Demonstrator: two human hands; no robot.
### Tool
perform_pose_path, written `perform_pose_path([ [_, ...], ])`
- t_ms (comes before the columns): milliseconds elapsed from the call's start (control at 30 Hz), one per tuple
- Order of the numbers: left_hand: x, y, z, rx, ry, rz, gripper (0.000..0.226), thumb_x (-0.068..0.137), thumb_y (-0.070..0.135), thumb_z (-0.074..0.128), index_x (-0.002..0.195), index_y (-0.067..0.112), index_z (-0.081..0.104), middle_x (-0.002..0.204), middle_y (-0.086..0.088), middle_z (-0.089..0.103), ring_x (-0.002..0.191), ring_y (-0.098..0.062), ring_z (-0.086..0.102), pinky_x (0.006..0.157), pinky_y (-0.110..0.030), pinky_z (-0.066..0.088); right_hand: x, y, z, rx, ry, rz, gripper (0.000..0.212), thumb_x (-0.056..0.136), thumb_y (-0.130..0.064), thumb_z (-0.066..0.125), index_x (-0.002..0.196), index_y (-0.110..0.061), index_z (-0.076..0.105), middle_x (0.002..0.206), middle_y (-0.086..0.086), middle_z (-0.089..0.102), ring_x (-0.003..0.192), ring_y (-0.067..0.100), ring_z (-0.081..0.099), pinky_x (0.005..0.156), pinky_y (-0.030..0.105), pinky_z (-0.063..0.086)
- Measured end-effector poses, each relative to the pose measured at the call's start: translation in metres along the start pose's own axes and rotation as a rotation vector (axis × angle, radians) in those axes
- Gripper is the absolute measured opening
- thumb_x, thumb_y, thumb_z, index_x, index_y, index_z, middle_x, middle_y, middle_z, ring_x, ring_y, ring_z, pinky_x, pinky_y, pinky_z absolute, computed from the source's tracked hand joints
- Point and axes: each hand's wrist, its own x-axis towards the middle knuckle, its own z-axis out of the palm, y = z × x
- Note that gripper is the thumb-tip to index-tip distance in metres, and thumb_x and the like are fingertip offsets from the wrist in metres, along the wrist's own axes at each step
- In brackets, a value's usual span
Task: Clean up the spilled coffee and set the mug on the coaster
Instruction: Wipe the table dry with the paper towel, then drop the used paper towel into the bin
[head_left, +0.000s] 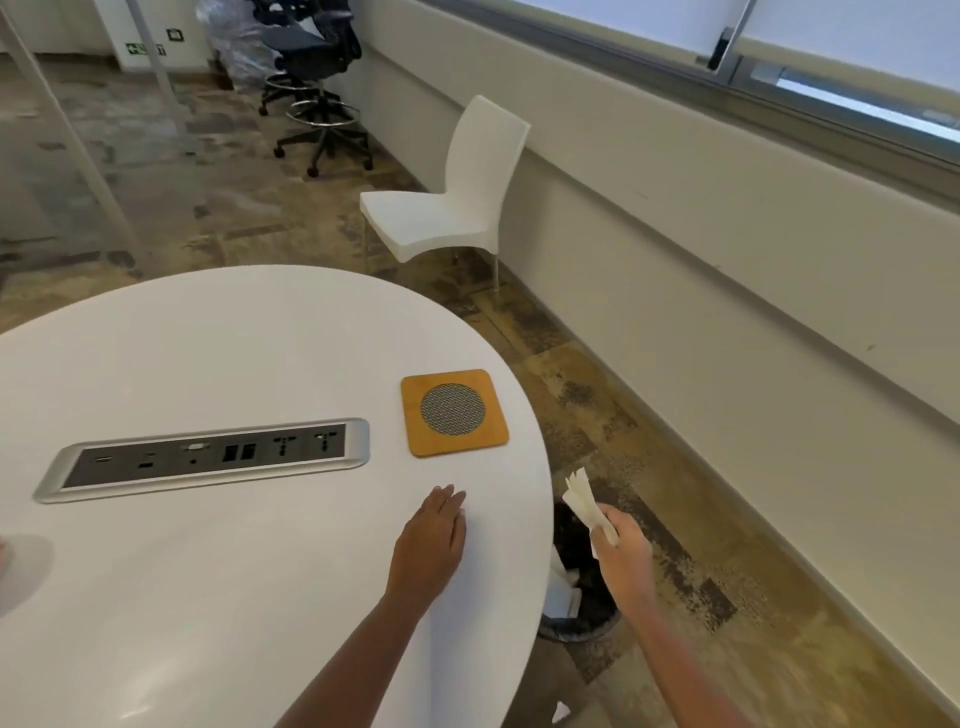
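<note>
Evidently the wiping is done and the waste is being thrown out: left of both hands a socket panel is set into the white counter, the left hand lies flat on it with fingers together and holding nothing, and the wooden coaster sits bare just beyond them. Right of that, past the counter edge, the right hand is clamped on crumpled paper towels above a dark bin on the floor. Next, I judge, the wad must drop into the bin and the mug be fetched; it is not clearly in view, and nothing blocks the coaster.
</note>
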Motion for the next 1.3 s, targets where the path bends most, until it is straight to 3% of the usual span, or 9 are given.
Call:
perform_pose_path([
  [300,0.034,0.039,0.040,0.006,-0.062,-0.021,0.040,0.098,0.025,0.036,0.137,0.018,0.038,0.149,-0.001,0.035,0.139,-0.013,0.028,0.113,-0.025,0.025,0.063,0.032,-0.031,-0.099,-0.066,0.324,0.040,0.092,-0.003,0.045,0.131,-0.003,0.048,0.129,0.018,0.055,0.107,0.031,0.055,0.075,0.031,0.039],
  [500,0.056,0.041,0.051,-0.021,-0.069,-0.043,0.039,0.097,0.021,0.038,0.135,0.015,0.041,0.148,-0.004,0.037,0.139,-0.015,0.029,0.112,-0.027,0.026,0.095,0.047,-0.025,0.040,-0.051,0.519,0.041,0.092,-0.006,0.046,0.132,-0.001,0.047,0.127,0.018,0.055,0.110,0.033,0.054,0.074,0.031,0.037],
  [667,0.068,0.041,0.054,-0.086,-0.061,-0.076,0.039,0.097,0.019,0.039,0.135,0.013,0.041,0.147,-0.005,0.039,0.138,-0.017,0.031,0.112,-0.031,0.028,0.111,0.052,-0.020,0.293,-0.030,0.674,0.028,0.096,-0.022,0.046,0.106,0.002,0.055,0.104,0.030,0.048,0.096,0.035,0.052,0.081,0.041,0.044],
  [733,0.069,0.040,0.054,-0.094,-0.054,-0.085,0.039,0.096,0.018,0.040,0.135,0.012,0.041,0.146,-0.006,0.039,0.138,-0.018,0.032,0.112,-0.031,0.028,0.112,0.055,-0.019,0.374,-0.027,0.714,0.041,0.096,-0.024,0.047,0.129,0.001,0.046,0.129,0.025,0.048,0.117,0.037,0.048,0.097,0.045,0.042],
  [833,0.068,0.039,0.050,-0.106,-0.029,-0.110,0.039,0.096,0.017,0.041,0.135,0.012,0.042,0.145,-0.007,0.041,0.137,-0.019,0.033,0.111,-0.031,0.029,0.110,0.061,-0.015,0.378,-0.044,0.700,0.047,0.097,-0.021,0.045,0.138,0.001,0.037,0.144,0.021,0.040,0.128,0.038,0.042,0.104,0.046,0.040],
  [1000,0.064,0.040,0.038,-0.188,0.077,-0.162,0.035,0.094,0.012,0.045,0.129,0.006,0.049,0.137,-0.011,0.051,0.130,-0.024,0.044,0.109,-0.036,0.036,0.104,0.053,-0.012,0.345,-0.109,0.595,0.029,0.096,-0.001,0.042,0.121,0.003,0.056,0.118,0.022,0.061,0.102,0.030,0.061,0.097,0.043,0.047],
  [1100,0.059,0.037,0.032,-0.208,0.131,-0.199,0.031,0.093,0.009,0.045,0.123,0.003,0.054,0.129,-0.014,0.057,0.123,-0.026,0.050,0.105,-0.037,0.040,0.098,0.046,-0.008,0.318,-0.132,0.501,0.025,0.093,0.002,0.046,0.114,0.004,0.061,0.094,0.016,0.064,0.074,0.016,0.058,0.082,0.034,0.053],
  [1200,0.055,0.033,0.026,-0.220,0.177,-0.216,0.026,0.093,0.005,0.044,0.114,0.001,0.059,0.119,-0.016,0.063,0.114,-0.028,0.056,0.100,-0.036,0.043,0.097,0.032,-0.004,0.301,-0.148,0.403,0.023,0.093,0.002,0.047,0.109,0.002,0.064,0.092,0.011,0.063,0.071,0.011,0.058,0.063,0.016,0.050],
  [1300,0.057,0.031,0.017,-0.241,0.226,-0.245,0.023,0.093,0.003,0.043,0.106,0.002,0.061,0.111,-0.014,0.065,0.107,-0.030,0.058,0.092,-0.035,0.045,0.102,0.008,0.002,0.273,-0.156,0.276,0.023,0.093,-0.001,0.047,0.106,-0.002,0.066,0.092,0.007,0.065,0.074,0.009,0.059,0.062,0.013,0.047],
])
